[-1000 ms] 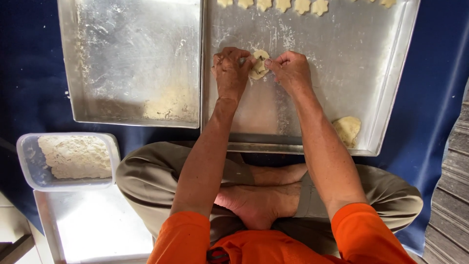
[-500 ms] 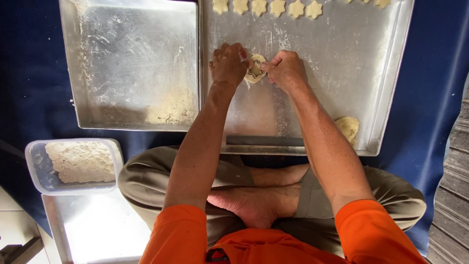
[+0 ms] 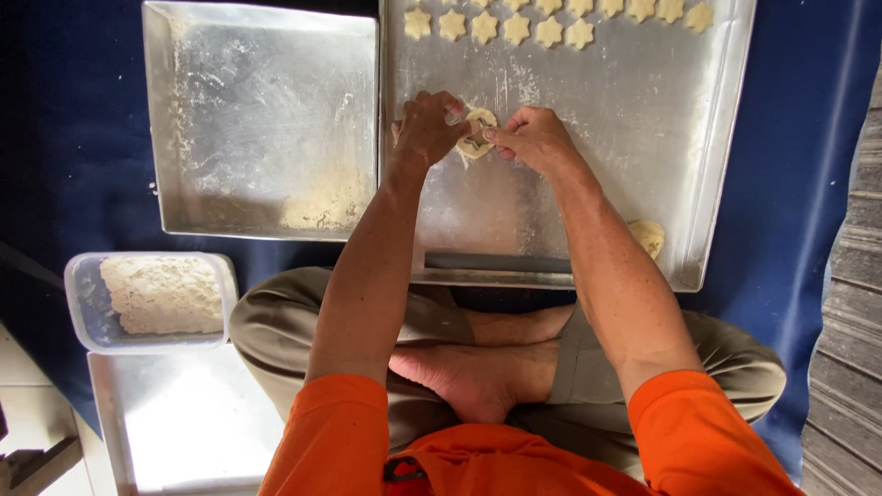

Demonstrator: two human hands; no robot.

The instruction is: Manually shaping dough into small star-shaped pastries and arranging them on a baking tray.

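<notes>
Above the right-hand floured metal tray point(image 3: 717, 165), my left hand point(image 3: 424, 127) and my right hand point(image 3: 533, 138) meet on a small piece of pale dough point(image 3: 478, 133). A dark cutter seems to sit inside the dough between my fingertips. Both hands pinch this piece from either side. Along the tray's far edge lies a row of several star-shaped dough cut-outs point(image 3: 551, 28). A lump of leftover dough point(image 3: 648, 236) rests near the tray's front right corner.
A second floured metal tray point(image 3: 262, 119) lies to the left. A clear plastic tub of dough point(image 3: 152, 298) stands on another metal tray point(image 3: 184, 432) at lower left. A blue cloth point(image 3: 64, 138) covers the floor. My crossed legs and bare foot point(image 3: 478, 377) lie below the trays.
The view has shifted so more of the star row shows. Both hands have lifted the dough piece slightly off the tray and keep pinching it.
</notes>
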